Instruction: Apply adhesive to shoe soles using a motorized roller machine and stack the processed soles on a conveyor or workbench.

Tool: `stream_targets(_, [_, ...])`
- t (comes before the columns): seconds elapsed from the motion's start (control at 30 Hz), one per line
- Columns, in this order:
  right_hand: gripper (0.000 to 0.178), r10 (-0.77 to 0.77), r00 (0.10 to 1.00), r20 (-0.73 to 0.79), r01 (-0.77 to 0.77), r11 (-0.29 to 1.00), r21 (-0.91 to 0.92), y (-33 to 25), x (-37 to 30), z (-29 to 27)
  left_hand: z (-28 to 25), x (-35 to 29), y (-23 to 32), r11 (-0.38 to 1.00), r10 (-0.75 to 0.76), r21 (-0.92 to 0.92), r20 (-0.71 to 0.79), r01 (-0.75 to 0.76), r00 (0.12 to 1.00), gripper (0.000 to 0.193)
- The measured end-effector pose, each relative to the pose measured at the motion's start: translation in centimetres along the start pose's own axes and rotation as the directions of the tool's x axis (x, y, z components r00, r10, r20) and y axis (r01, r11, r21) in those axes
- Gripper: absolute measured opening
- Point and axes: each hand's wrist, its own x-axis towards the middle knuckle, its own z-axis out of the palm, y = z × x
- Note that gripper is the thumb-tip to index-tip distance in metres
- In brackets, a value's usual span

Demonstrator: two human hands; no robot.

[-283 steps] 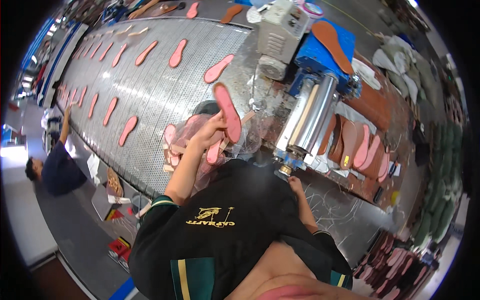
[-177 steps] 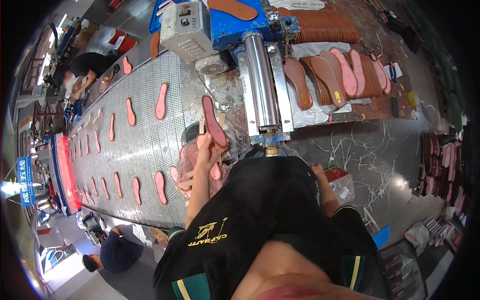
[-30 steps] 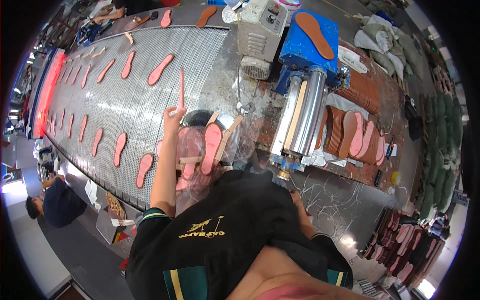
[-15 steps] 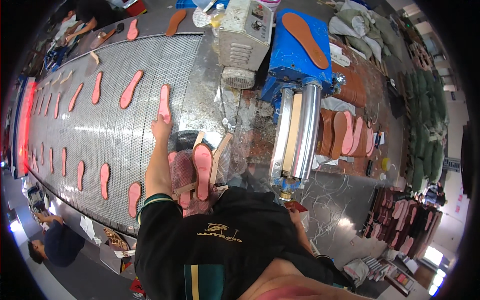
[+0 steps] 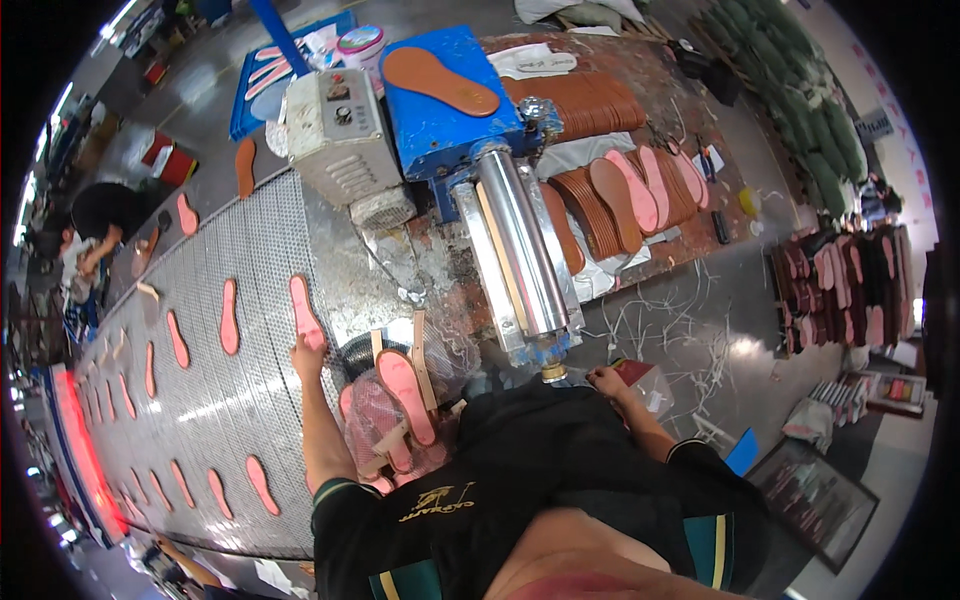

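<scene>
My left hand [image 5: 311,356] reaches over the mesh conveyor [image 5: 265,235] with its fingers closed around the lower end of a pink insole [image 5: 302,300]. That insole lies flat on the mesh. My right hand [image 5: 606,381] hangs low beside my body, next to a red box [image 5: 632,373]; its fingers are too small and partly hidden to read. Between my arms and the machine, a brown-edged pink insole [image 5: 405,392] rests on a plastic-wrapped bundle with tan straps. A steel roller [image 5: 528,255] on the blue machine [image 5: 440,125] stands ahead of my right hand.
A brown insole [image 5: 440,80] lies on the blue machine, beside a grey motor box [image 5: 340,130]. Stacks of brown insoles [image 5: 590,215] fill the worktable to the right. More pink insoles [image 5: 230,315] ride the conveyor. White scraps [image 5: 680,335] litter the floor, and a rack of insoles [image 5: 845,285] stands far right.
The view has turned toward the right, and the scene has shifted. My left hand stays at the same pink insole. My right hand has moved forward, toward the roller's near end.
</scene>
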Motion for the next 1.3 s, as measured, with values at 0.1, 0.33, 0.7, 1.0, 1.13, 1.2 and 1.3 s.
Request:
stream_targets(0.1, [0.028,-0.066,0.988,-0.137,0.074,0.996,0.052,2.0,-0.7,0.7,1.2,-0.9,1.0,0.990,-0.092,-0.123,-0.197,0.068,0.976,0.073])
stream_targets(0.33, [0.022,0.062,0.994,-0.089,-0.050,0.991,0.127,2.3,-2.5,0.2,1.2,3.1,-3.9,0.650,-0.447,-0.594,0.206,0.474,0.870,0.070])
stream_targets(0.7, [0.025,0.035,0.988,-0.151,-0.021,0.996,0.091,4.0,-0.7,1.3,-0.7,-2.2,3.2,0.787,-0.181,-0.616,-0.191,0.026,0.965,0.020])
stream_targets(1.0, [0.017,-0.064,0.996,-0.059,0.070,0.992,0.109,3.3,3.1,0.5,0.7,-20.4,17.6,0.817,0.247,-0.482,-0.204,-0.317,0.947,0.027])
stream_targets(1.13, [0.022,-0.093,0.995,0.026,0.090,0.992,0.083,2.5,5.5,0.1,1.3,-27.2,20.8,0.783,0.255,-0.595,0.046,-0.179,0.966,0.030])
stream_targets(1.2, [0.023,-0.130,0.991,0.030,0.130,0.991,0.014,5.9,8.3,0.7,1.0,-29.5,21.9,0.787,0.279,-0.584,0.053,-0.197,0.959,0.031])
stream_targets(1.3, [0.026,-0.182,0.978,0.100,0.176,0.982,0.063,7.6,12.7,1.0,1.3,-31.2,22.5,0.807,0.345,-0.543,0.113,-0.233,0.932,0.032])
